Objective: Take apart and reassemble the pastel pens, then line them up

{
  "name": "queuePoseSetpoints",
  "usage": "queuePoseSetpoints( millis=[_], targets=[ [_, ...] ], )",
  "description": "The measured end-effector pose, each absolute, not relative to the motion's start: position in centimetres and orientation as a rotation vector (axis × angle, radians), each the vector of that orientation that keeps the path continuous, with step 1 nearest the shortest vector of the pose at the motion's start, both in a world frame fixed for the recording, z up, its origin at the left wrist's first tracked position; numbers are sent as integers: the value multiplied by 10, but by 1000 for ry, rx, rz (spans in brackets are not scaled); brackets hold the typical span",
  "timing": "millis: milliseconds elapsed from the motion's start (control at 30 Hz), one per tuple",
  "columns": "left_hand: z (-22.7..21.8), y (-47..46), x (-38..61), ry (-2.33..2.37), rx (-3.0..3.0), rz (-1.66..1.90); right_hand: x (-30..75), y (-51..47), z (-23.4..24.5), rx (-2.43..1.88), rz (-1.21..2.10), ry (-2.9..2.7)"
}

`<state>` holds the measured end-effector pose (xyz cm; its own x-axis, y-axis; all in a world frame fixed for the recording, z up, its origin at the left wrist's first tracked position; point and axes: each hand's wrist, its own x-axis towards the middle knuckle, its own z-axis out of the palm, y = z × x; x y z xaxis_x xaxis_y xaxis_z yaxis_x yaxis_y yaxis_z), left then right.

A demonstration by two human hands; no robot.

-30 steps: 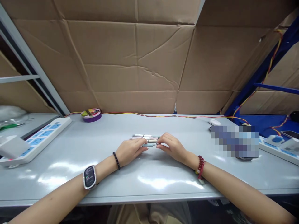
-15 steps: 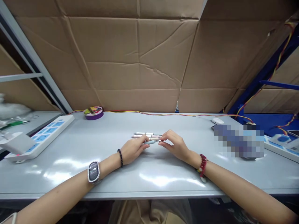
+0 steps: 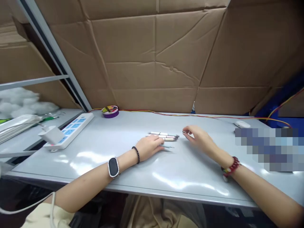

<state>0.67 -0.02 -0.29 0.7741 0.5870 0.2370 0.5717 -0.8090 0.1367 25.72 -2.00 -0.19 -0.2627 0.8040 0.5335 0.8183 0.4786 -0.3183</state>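
Observation:
A few pale pens (image 3: 164, 136) lie side by side in the middle of the grey table (image 3: 133, 171). My left hand (image 3: 150, 147) rests just in front of them, fingers closed round a light blue pen (image 3: 168, 146) whose thin end sticks out to the right. My right hand (image 3: 199, 136) hovers to the right of the pens, apart from them. Its thumb and forefinger pinch a small silvery part (image 3: 184, 131). A smartwatch and a black bead bracelet are on my left arm, a red bead bracelet on my right wrist.
A white power strip (image 3: 72, 129) with a white plug block (image 3: 51, 135) lies at the left. A purple round tin (image 3: 110, 111) and a red-yellow wire (image 3: 180, 115) sit along the cardboard back wall (image 3: 154, 63). A white mouse (image 3: 242, 124) is at the right.
My right hand has drawn away to the right from the pen, pinching a small part. My left hand stays on the pen. The view has swung to the left.

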Motion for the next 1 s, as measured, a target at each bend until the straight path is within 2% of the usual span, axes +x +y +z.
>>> queuePoseSetpoints(
  millis=[167, 567, 733, 1000],
  targets=[
    [-6, 3, 5, 908, 2976, 386, 271, -13, -10, -1545, 31, -2307],
    [0, 13, -1, 1101, 2849, 615, 270, -14, -18, -1613, 29, -2246],
    [-4, 24, -5, 1183, 2708, 512, 258, -21, -10, -1514, -134, -2155],
    [-4, 21, -4, 1185, 2677, 469, 236, -33, -11, -1338, 73, -2406]
  ],
)
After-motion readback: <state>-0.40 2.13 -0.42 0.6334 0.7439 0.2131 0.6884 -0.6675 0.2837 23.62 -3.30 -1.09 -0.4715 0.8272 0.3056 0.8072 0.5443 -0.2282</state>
